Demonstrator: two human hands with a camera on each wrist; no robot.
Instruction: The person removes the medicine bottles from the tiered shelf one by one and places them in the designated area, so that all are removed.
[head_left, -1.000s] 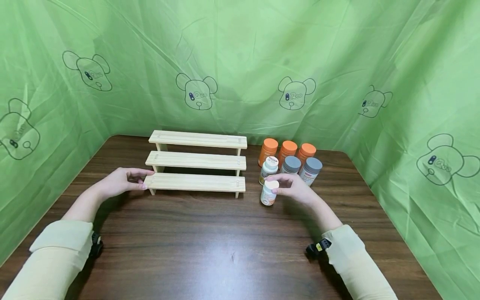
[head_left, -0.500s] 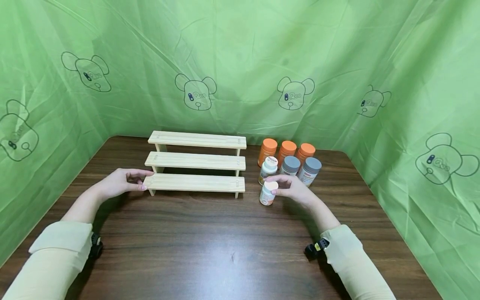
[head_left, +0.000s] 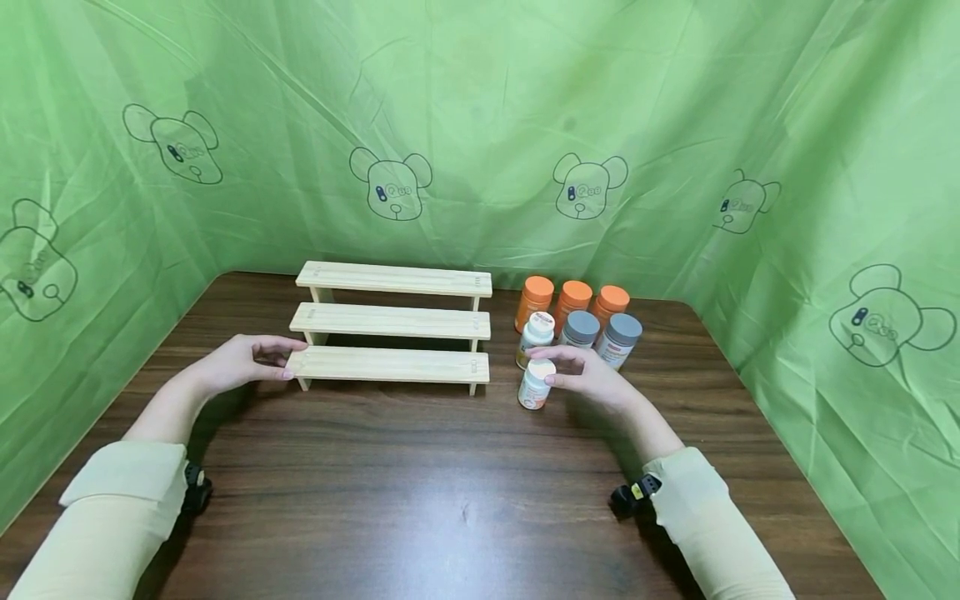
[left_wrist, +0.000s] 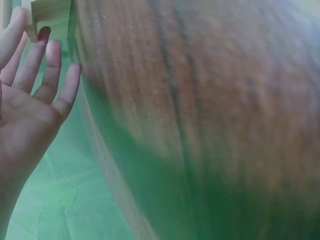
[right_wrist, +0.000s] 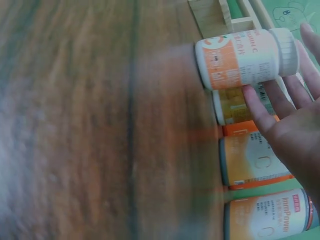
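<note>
A three-step wooden display stand (head_left: 390,364) sits toward the back of the table, left of centre. At the left end of its lowest step, my left hand (head_left: 243,365) holds the board between thumb and forefinger; the other fingers spread loosely in the left wrist view. My right hand (head_left: 592,377) grips a small white pill bottle (head_left: 533,392) near its white cap. That bottle stands upright in front of the others, and its orange-and-white label (right_wrist: 240,57) faces the right wrist camera. Right behind it is another white-capped bottle (head_left: 536,337).
Two grey-capped bottles (head_left: 620,337) stand beside and behind the right hand, partly hidden by it. Orange-capped bottles (head_left: 537,292) line up at the back. Green cloth (head_left: 487,125) surrounds the dark wooden table (head_left: 420,483) at the back and both sides.
</note>
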